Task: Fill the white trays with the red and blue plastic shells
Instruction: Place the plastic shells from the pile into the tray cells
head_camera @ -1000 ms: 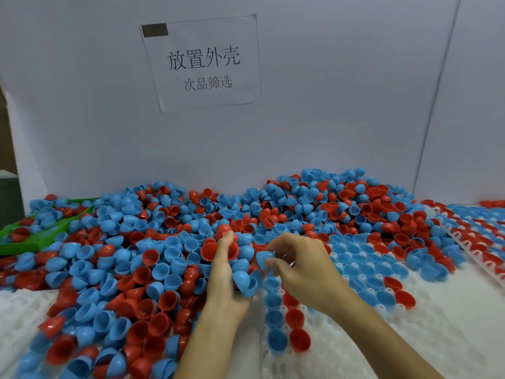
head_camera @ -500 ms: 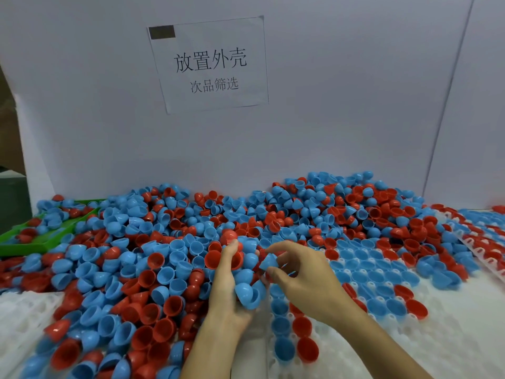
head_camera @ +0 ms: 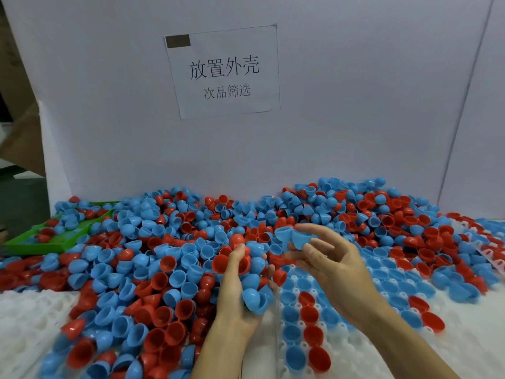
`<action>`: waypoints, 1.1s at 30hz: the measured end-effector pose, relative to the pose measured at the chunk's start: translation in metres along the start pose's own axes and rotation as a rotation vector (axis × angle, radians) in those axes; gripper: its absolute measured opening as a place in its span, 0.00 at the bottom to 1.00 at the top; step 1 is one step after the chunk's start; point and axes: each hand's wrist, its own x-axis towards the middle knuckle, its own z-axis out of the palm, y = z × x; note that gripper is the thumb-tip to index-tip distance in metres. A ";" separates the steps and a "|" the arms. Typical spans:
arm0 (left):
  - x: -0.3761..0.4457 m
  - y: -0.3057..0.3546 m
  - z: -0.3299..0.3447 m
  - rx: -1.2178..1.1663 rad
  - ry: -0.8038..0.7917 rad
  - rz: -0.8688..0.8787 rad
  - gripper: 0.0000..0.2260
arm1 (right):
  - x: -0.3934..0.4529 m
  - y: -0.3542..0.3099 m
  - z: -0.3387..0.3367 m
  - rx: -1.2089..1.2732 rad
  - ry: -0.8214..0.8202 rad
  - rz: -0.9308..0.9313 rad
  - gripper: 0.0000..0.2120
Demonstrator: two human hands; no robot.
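A big heap of red and blue plastic shells point(head_camera: 169, 258) covers the table from left to right. My left hand point(head_camera: 237, 302) is cupped palm-right in front of the heap, holding several blue and red shells point(head_camera: 255, 296). My right hand point(head_camera: 336, 266) is raised just right of it, its fingers spread, and pinches a blue shell point(head_camera: 300, 239) between thumb and fingertips. Below both hands lies a white tray point(head_camera: 360, 359) with blue and red shells seated in its pockets in rows.
A second white tray point(head_camera: 24, 324) lies at the near left, partly under the heap. A green tray point(head_camera: 52, 242) with shells sits at the far left. Another filled tray point(head_camera: 489, 253) is at the right edge. A white board with a paper sign point(head_camera: 224, 72) walls the back.
My right hand has lifted off the heap and opened its fingers, with a blue shell at its fingertips. My left hand stays cupped around its shells. The camera has tilted upward.
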 end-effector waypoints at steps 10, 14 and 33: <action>-0.007 -0.006 0.005 0.067 -0.047 -0.005 0.16 | -0.001 0.012 0.019 -0.619 -0.037 0.004 0.07; -0.009 -0.007 0.007 0.094 -0.049 -0.027 0.22 | 0.002 0.010 0.018 -0.621 -0.033 0.050 0.16; -0.011 -0.012 0.010 0.048 -0.065 -0.046 0.14 | -0.056 -0.002 -0.032 -1.444 -0.400 0.211 0.07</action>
